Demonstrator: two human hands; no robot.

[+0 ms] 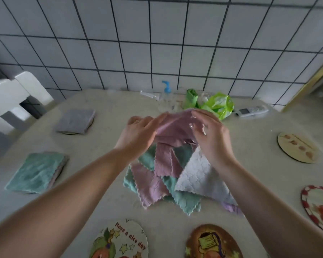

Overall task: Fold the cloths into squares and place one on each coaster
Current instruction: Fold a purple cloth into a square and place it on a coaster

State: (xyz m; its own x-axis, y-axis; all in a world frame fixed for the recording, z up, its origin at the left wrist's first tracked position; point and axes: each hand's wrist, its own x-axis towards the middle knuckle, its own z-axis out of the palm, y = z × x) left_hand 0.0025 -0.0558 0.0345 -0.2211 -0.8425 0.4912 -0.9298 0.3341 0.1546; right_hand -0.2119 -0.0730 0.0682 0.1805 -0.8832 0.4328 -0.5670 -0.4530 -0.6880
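Above the middle of the table (104, 205), a pink cloth (175, 127) hangs lifted between both hands. The left hand (138, 131) pinches its top edge on one side, the right hand (211, 131) curls its fingers round the other side, and the cloth droops loosely between them, not yet folded as far as I can judge. Right under it lies the heap of loose cloths (168, 179), pink, teal and white ones overlapping.

Off to the left, a folded grey cloth (76, 121) sits on a coaster whose rim just peeks out, and nearer, a folded teal cloth (36, 173) appears to cover another. So two look done. Four coasters remain bare: a pale one (296, 147) far right, a red-edged one (319, 207) below it, a brown one (213, 243) and a "Have a nice day" one (119, 241) along the near edge.

At the back stand a pump bottle (166, 88), a green bag (218, 106) and a remote (250, 110).
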